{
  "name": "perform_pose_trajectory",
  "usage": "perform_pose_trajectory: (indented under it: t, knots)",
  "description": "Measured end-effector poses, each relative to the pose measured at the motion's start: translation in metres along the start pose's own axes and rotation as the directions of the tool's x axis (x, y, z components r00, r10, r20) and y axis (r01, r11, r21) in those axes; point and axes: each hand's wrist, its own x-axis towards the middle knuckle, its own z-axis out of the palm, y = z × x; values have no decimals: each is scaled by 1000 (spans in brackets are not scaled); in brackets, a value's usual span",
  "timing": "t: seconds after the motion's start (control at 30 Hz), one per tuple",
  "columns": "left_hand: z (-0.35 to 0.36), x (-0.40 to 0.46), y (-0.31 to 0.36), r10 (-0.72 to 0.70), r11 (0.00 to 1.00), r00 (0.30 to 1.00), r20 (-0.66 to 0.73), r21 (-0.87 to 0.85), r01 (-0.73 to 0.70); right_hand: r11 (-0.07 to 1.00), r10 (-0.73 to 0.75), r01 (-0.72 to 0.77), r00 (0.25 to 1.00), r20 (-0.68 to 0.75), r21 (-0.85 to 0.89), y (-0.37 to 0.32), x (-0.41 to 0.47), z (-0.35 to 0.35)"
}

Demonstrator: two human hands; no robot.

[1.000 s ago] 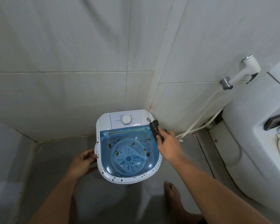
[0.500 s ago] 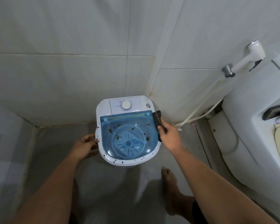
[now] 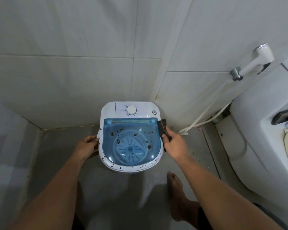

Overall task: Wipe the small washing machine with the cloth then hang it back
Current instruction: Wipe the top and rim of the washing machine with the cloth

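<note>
The small white washing machine point(image 3: 130, 110) stands on the floor in the wall corner, with a clear blue lid and a round dial at the back. Brown specks dot the lid and dark flecks line the white rim. My right hand point(image 3: 174, 145) grips a dark folded cloth point(image 3: 163, 127), pressed against the machine's right rim near the lid hinge. My left hand point(image 3: 87, 146) holds the machine's left side, fingers curled on the edge.
A white toilet point(image 3: 259, 138) fills the right side, with a dark phone point(image 3: 283, 116) lying on it. A bidet sprayer point(image 3: 256, 61) hangs on the wall, its hose point(image 3: 204, 117) trailing to the floor right of the machine. My bare foot point(image 3: 175, 183) stands just below the machine.
The cloth slid from the back right corner down along the right rim and is back near the hinge. The view dropped, so the machine sits higher in frame. My left hand kept its hold.
</note>
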Motion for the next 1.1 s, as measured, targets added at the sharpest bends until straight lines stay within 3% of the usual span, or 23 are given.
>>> perform_pose_trajectory:
  t: [0.1,0.23,0.5,0.63,0.8,0.93,1.03,1.1]
  knots:
    - [-2,0,1,-11,1000,1000,5,3,11,998,44,-41,998,52,-48,-17,35,-7]
    - [-3,-1,0,-18,1000,1000,16,-4,18,997,71,-71,997,9,-8,-18,40,2]
    - [3,-8,1,-4,1000,1000,1,-20,4,975,144,-95,959,-243,201,-2,-88,41]
    - [1,-7,0,-3,1000,1000,17,-24,4,974,163,-110,948,-272,199,12,-144,68]
    - [2,-6,-1,5,999,1000,15,-38,-4,939,252,-191,948,-193,284,22,-113,54]
    - [1,-4,-1,8,999,1000,16,-39,-8,926,273,-191,935,-227,326,15,-103,50]
    - [0,-1,-1,4,999,1000,16,-48,-3,965,195,-138,945,-261,223,12,-144,69]
    - [0,1,-2,3,999,1000,13,-49,-3,986,41,-6,978,-206,167,19,-176,79]
